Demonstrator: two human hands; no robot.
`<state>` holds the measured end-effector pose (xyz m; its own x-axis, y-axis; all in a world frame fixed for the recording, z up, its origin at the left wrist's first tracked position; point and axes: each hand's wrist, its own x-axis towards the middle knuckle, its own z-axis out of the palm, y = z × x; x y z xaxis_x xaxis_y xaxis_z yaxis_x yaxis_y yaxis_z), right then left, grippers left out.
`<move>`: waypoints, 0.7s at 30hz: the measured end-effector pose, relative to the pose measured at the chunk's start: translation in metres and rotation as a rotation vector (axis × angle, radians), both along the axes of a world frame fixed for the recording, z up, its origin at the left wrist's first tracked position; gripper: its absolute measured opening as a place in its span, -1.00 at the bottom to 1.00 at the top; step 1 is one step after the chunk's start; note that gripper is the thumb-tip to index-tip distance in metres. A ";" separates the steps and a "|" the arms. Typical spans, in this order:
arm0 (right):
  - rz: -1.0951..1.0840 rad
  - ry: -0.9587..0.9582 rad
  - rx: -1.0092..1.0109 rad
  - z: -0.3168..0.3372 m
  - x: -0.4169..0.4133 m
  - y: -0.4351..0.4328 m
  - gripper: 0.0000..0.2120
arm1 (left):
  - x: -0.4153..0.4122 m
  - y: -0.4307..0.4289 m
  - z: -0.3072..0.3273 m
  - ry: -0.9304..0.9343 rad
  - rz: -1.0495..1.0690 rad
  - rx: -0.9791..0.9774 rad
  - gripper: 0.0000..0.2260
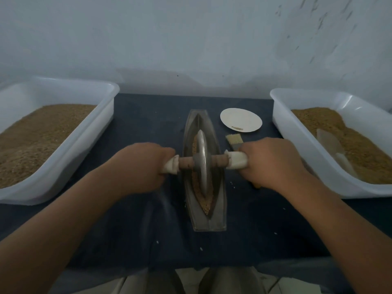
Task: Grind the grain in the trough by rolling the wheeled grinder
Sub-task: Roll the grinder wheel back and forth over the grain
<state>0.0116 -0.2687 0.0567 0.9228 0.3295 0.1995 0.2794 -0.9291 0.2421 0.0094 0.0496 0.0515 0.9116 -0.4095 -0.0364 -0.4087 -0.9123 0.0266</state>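
Dark blue cloth-covered table (pixel 137 124), seen from above, set against a pale wall (pixel 191 39). At its left edge stands a white rectangular plastic tub (pixel 84 149) filled with brown granular meal (pixel 42 141). At its right edge stands a second white plastic tub (pixel 297 134) of the same meal, with a translucent scoop (pixel 331 143) lying in it.

Between the tubs lies the long, boat-shaped metal trough (pixel 218 209), its length pointing away from the person. The wheeled grinder (pixel 202 162), a grey metal disc on a brown wooden axle with white-wrapped ends, stands upright in the trough's groove near mid-length. The left hand (pixel 140 166) grips the left axle end; the right hand (pixel 273 162) grips the right end, fingers curled round the wrapping.

Right of the trough's far end: a round white paper plate (pixel 241 119), and nearer, a small pale-bristled brush (pixel 233 142), partly behind the right hand. Tan grain (pixel 206 203) lines the groove beside and nearer than the wheel.
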 end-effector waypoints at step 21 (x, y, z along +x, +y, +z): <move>0.029 -0.171 -0.008 -0.016 0.010 0.012 -0.71 | 0.001 -0.015 -0.020 -0.250 0.205 0.051 -0.81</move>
